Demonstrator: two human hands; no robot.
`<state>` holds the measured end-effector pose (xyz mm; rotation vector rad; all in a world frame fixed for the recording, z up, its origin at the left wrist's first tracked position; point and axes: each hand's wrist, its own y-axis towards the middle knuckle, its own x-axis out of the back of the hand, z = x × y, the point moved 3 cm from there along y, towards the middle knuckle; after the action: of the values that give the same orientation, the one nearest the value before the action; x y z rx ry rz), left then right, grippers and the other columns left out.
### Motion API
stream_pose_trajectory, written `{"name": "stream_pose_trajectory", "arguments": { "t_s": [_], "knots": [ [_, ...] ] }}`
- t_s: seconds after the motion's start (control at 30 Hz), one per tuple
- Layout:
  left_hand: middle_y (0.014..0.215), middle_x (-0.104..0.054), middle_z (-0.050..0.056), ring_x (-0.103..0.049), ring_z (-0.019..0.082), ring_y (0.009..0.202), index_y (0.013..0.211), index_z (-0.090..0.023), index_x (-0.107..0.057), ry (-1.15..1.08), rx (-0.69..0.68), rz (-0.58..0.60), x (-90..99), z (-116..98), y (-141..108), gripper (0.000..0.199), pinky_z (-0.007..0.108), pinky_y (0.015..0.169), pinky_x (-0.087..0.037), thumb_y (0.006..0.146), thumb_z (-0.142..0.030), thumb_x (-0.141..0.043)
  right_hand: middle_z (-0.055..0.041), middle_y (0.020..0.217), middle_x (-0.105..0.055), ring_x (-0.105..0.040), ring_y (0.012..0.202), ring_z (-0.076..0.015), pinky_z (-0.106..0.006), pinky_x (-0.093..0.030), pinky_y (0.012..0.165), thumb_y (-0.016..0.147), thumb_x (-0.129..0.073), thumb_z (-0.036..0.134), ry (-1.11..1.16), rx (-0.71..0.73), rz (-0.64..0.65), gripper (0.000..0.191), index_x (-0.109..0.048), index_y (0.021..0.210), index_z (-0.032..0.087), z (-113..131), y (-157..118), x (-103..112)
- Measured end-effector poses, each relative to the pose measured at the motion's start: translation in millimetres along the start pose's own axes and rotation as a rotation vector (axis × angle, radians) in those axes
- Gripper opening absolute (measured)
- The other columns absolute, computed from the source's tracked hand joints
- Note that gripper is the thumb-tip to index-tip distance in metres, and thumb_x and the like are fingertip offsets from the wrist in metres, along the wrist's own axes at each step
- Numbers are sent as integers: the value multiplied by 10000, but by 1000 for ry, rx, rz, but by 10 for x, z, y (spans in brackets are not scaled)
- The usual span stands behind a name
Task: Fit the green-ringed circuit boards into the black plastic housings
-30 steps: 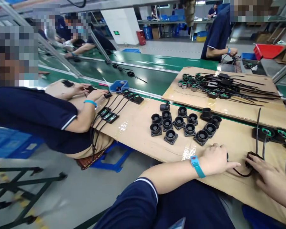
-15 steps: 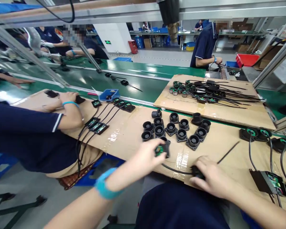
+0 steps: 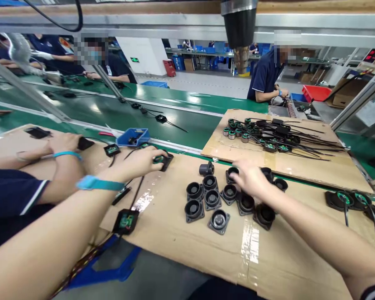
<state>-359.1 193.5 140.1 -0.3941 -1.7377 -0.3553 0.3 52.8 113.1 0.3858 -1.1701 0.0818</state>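
Your left hand (image 3: 158, 160) has fingers and thumb closed on the green-boarded housing (image 3: 166, 161), on the far side of the cardboard-covered desk (image 3: 181, 250). Your right hand (image 3: 242, 177) reaches over the black cup-shaped housings (image 3: 212, 199), hiding some; whether it grips one, you cannot tell. The blue bin (image 3: 133, 136) stands just beyond your left wrist, and a co-worker's hands (image 3: 62, 143) are left of it. A square module (image 3: 125, 221) lies by the near edge. Earlier, your left hand was at the cup-shaped housings and your right held a cabled module.
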Motion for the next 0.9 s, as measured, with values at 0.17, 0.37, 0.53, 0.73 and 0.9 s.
{"name": "stream_pose_trajectory", "arguments": {
  "t_s": [0.17, 0.37, 0.53, 0.73, 0.9],
  "knots": [
    [1070, -628, 101, -653, 263, 937, 1170, -197, -681, 24, -126, 179, -737, 81, 506, 415, 356, 882, -517, 796, -311, -541, -204, 1184, -652, -488, 1154, -342, -448, -361, 976, 948, -588, 422, -356, -303, -57, 370, -656, 1114, 98, -952, 1260, -130],
    [1371, -571, 138, -558, 291, 1253, 1422, -171, -496, -60, -84, 13, -908, 391, 607, 571, 412, 1087, -430, 859, -266, -499, -243, 1188, -628, -439, 1185, -368, -482, -311, 992, 934, -572, 512, -513, -393, 6, 504, -656, 1114, 48, -1113, 2101, -573],
    [1439, -472, 179, -506, 305, 1307, 1520, -139, -311, -36, 49, -121, -895, 380, 410, 719, 432, 1083, -444, 871, -299, -575, -291, 1253, -557, -455, 1198, -386, -486, -328, 976, 897, -633, 352, -482, -485, -87, 414, -633, 1133, 13, -1059, 2223, -743],
    [1320, -525, 180, -537, 332, 1221, 1249, -147, -587, 49, 67, -119, -866, 229, 312, 389, 491, 1058, -464, 908, -334, -573, -306, 1316, -503, -596, 1041, -321, -444, -446, 901, 875, -659, 314, -277, -669, -50, 466, -585, 1213, 2, -1060, 2198, -665],
    [1435, -499, 189, -463, 393, 1346, 1294, -190, -575, -93, 11, -378, -716, -318, -122, 415, 610, 1104, -426, 924, -372, -530, -167, 1066, -663, -623, 958, -242, -322, -483, 840, 785, -785, 394, -220, -579, 50, 385, -659, 992, 94, -1124, 2130, -599]
  ]
}}
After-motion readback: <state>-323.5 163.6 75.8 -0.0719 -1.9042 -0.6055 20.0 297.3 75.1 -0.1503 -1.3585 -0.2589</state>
